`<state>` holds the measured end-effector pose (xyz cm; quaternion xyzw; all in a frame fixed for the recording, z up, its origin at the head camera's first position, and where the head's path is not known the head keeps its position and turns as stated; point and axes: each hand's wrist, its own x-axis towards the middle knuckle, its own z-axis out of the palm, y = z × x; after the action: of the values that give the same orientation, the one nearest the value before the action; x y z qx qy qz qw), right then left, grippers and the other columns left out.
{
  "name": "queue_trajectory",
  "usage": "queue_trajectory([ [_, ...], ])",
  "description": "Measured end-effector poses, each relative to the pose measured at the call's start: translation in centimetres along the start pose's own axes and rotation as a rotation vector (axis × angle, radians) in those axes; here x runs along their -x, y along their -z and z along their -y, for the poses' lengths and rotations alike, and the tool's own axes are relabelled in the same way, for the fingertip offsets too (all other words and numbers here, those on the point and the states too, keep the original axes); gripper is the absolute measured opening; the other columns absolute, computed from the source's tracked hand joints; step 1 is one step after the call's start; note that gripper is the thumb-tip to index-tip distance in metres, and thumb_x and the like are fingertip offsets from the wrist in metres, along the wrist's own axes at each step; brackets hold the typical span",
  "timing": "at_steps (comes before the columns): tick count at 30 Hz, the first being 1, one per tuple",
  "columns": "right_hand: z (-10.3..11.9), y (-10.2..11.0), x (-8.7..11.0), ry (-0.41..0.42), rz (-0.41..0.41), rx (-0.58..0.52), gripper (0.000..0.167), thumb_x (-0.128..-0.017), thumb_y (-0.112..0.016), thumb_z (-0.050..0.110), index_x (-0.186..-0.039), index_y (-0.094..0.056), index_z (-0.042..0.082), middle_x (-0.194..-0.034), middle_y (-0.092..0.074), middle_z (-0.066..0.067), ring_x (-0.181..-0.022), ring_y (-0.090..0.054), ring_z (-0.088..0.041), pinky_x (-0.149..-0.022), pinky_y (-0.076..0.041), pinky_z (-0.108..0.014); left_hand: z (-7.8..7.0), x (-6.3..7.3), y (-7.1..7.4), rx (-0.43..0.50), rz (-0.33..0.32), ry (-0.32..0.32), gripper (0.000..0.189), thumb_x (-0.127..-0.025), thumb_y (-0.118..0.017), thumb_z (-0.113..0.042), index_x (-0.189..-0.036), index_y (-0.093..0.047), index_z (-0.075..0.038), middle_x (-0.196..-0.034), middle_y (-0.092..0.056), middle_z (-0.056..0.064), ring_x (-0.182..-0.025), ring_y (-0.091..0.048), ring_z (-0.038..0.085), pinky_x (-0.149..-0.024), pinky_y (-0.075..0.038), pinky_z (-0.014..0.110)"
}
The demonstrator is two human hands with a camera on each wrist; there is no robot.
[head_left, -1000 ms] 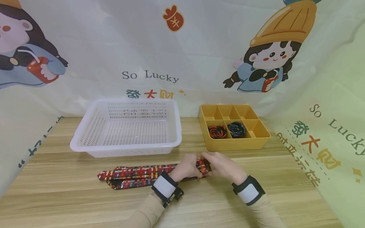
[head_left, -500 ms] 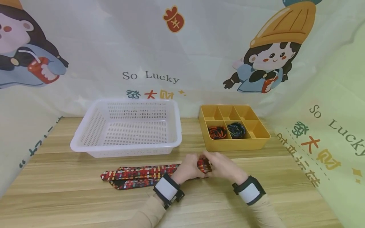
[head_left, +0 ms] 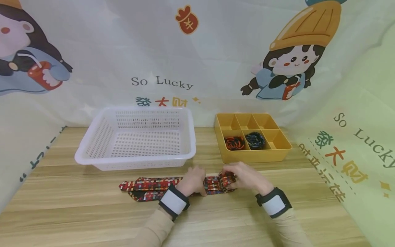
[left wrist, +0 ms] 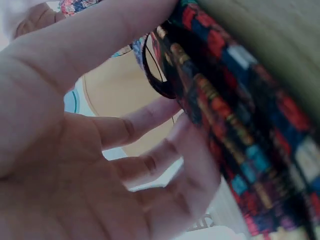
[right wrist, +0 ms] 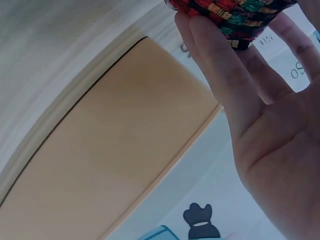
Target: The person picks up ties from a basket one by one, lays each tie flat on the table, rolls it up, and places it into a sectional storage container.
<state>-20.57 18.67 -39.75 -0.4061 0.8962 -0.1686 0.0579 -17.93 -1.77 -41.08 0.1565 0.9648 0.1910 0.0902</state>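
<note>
A red, black and yellow patterned necktie (head_left: 151, 184) lies lengthwise on the table, its pointed ends to the left and its right end wound into a roll (head_left: 226, 181). My left hand (head_left: 192, 180) grips the flat strip near its middle. In the left wrist view, thumb and fingertips meet the folded tie layers (left wrist: 235, 135) at their edges, with the palm off the cloth. My right hand (head_left: 247, 176) holds the roll. The right wrist view shows its fingers around the tie roll (right wrist: 235, 17), whose upper part is cut off by the frame.
A white perforated basket (head_left: 139, 161) stands behind the tie on the left. At the back right is a yellow divided box (head_left: 256, 157); two of its front compartments hold an orange-black rolled tie (head_left: 234, 143) and a dark blue rolled tie (head_left: 255, 140). Printed cloth hangs behind.
My hands have moved apart, the left one leftward along the strip, the right one slightly right with the roll. More flat tie shows between them, and the pointed ends have slid right.
</note>
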Motion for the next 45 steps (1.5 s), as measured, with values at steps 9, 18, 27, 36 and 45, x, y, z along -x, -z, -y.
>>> queue_trajectory([
  [9, 2.0, -0.5, -0.3, -0.010, -0.030, 0.243, 0.038, -0.063, -0.084, 0.013, -0.096, -0.069, 0.018, -0.091, -0.063, 0.000, -0.081, -0.061, -0.017, -0.068, -0.053, -0.032, -0.4, 0.0, 0.0, 0.001, 0.028, -0.026, 0.058, -0.060, -0.089, -0.022, -0.104, -0.059, 0.001, -0.109, -0.057, 0.020, -0.099, -0.056, 0.034, -0.089, -0.048, 0.044],
  [18, 2.6, -2.1, -0.8, 0.064, -0.170, 0.362, 0.044, -0.060, -0.087, 0.018, -0.095, -0.063, 0.009, -0.083, -0.067, -0.004, -0.075, -0.056, -0.019, -0.063, -0.049, -0.030, -1.8, -0.9, -1.2, 0.267, -0.155, -0.218, 0.037, -0.062, -0.087, -0.015, -0.089, -0.066, 0.000, -0.085, -0.069, 0.011, -0.077, -0.062, 0.019, -0.066, -0.049, 0.023],
  [27, 0.7, -0.3, 0.0, -0.026, -0.001, -0.134, 0.063, -0.063, -0.085, 0.006, -0.113, -0.047, 0.002, -0.108, -0.060, -0.015, -0.101, -0.062, -0.030, -0.087, -0.054, -0.042, -1.5, -1.1, -1.2, 0.318, -0.106, -0.124, 0.052, -0.060, -0.088, -0.011, -0.103, -0.063, 0.001, -0.090, -0.068, 0.012, -0.079, -0.060, 0.019, -0.066, -0.050, 0.026],
  [36, -0.6, -0.4, -0.2, 0.150, 0.016, -0.140, 0.037, -0.072, -0.079, 0.009, -0.101, -0.057, 0.008, -0.099, -0.067, -0.004, -0.092, -0.064, -0.017, -0.082, -0.055, -0.035, -1.2, -0.9, -0.6, 0.256, -0.058, -0.101, 0.037, -0.057, -0.088, -0.010, -0.079, -0.059, -0.004, -0.073, -0.060, 0.003, -0.066, -0.050, 0.013, -0.055, -0.041, 0.021],
  [45, 1.9, -0.6, -0.6, 0.048, -0.016, 0.066, 0.033, -0.070, -0.078, 0.010, -0.098, -0.061, 0.011, -0.092, -0.060, -0.004, -0.080, -0.058, -0.013, -0.070, -0.052, -0.026, -1.6, -0.8, -0.9, 0.193, -0.059, -0.153, 0.038, -0.063, -0.086, -0.019, -0.090, -0.063, -0.004, -0.088, -0.065, 0.009, -0.078, -0.056, 0.018, -0.063, -0.046, 0.025],
])
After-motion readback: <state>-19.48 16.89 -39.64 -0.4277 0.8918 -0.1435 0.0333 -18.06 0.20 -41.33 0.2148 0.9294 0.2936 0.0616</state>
